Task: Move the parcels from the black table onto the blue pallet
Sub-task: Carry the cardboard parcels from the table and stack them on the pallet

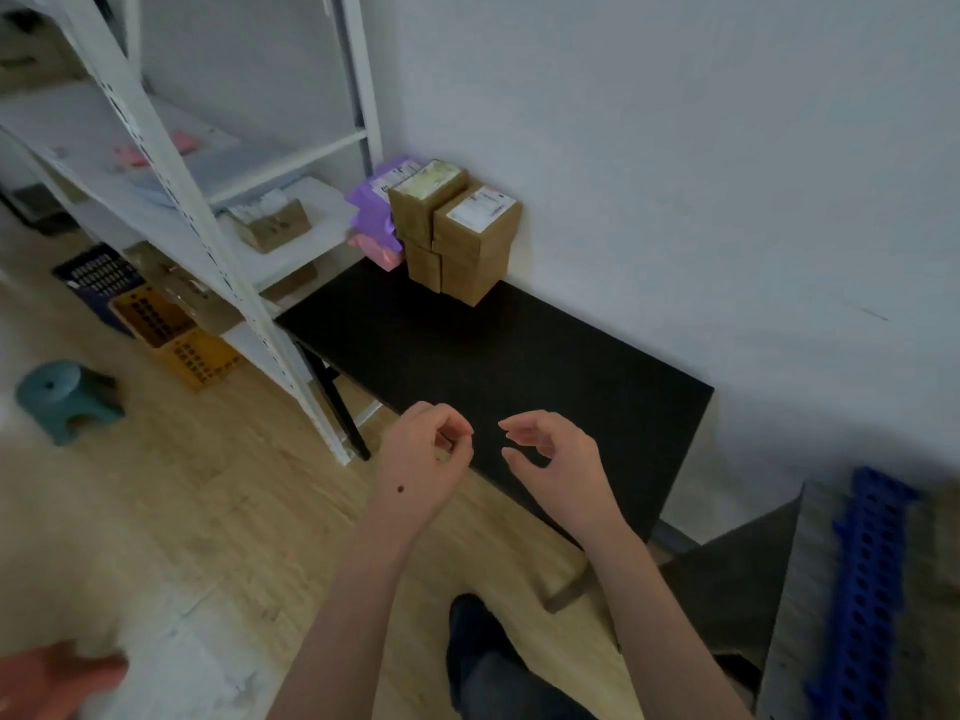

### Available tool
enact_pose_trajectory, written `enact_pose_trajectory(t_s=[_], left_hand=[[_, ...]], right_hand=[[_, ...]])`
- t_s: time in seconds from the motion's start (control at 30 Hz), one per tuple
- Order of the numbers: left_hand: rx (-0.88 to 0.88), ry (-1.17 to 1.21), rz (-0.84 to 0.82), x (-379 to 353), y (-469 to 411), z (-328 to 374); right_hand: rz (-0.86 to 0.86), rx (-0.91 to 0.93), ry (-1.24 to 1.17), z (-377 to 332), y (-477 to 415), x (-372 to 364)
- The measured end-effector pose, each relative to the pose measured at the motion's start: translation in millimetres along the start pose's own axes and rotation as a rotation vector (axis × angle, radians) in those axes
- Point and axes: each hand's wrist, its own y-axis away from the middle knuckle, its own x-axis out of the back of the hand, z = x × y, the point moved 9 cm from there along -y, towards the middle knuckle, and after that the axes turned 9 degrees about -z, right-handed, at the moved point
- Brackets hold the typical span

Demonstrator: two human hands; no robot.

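Several parcels (462,236) sit at the far end of the black table (545,371), pushed against the white wall (675,148). They are brown cardboard boxes stacked two high, with a purple bag (371,210) and a pink packet (376,254) just beside them on the left. A white shelving rack (171,163) stands close against the table's left side, its front upright slanting down beside the table leg. One more cardboard box (270,226) rests on a shelf of it. Under and beside the rack lie orange crates (171,330) and a dark blue crate (98,275), and a teal stool (60,397) stands on the wooden floor (208,511) well to the left. The blue pallet (867,589) shows at the right edge, past the near end of the table and well apart from the parcels. It is blurred, and I cannot tell how it lies.

White shipping labels cover the tops of the upper boxes and the purple bag. The print is too small and soft to read.

My left hand (426,454) hovers over the table's near edge, its fingers (457,428) curled in toward the palm with the tips by the thumb, holding nothing. My right hand (556,459) hovers just beside it over the black top. Its fingers (519,426) are half bent in a loose C, the thumb apart, and it too holds nothing.
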Motion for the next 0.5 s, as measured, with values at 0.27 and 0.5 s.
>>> enact_pose_trajectory(t_s=[0.27,0.5], left_hand=[[0.009,-0.013,0.013,36.8,-107.7,-12.5],[0.004,-0.007,-0.013,43.4,-165.7,-28.2]], right_hand=[[-0.043,0.031,0.022,-22.0,-106.9,14.1],[-0.08,0.012,0.013,-29.5,-169.4,17.9]])
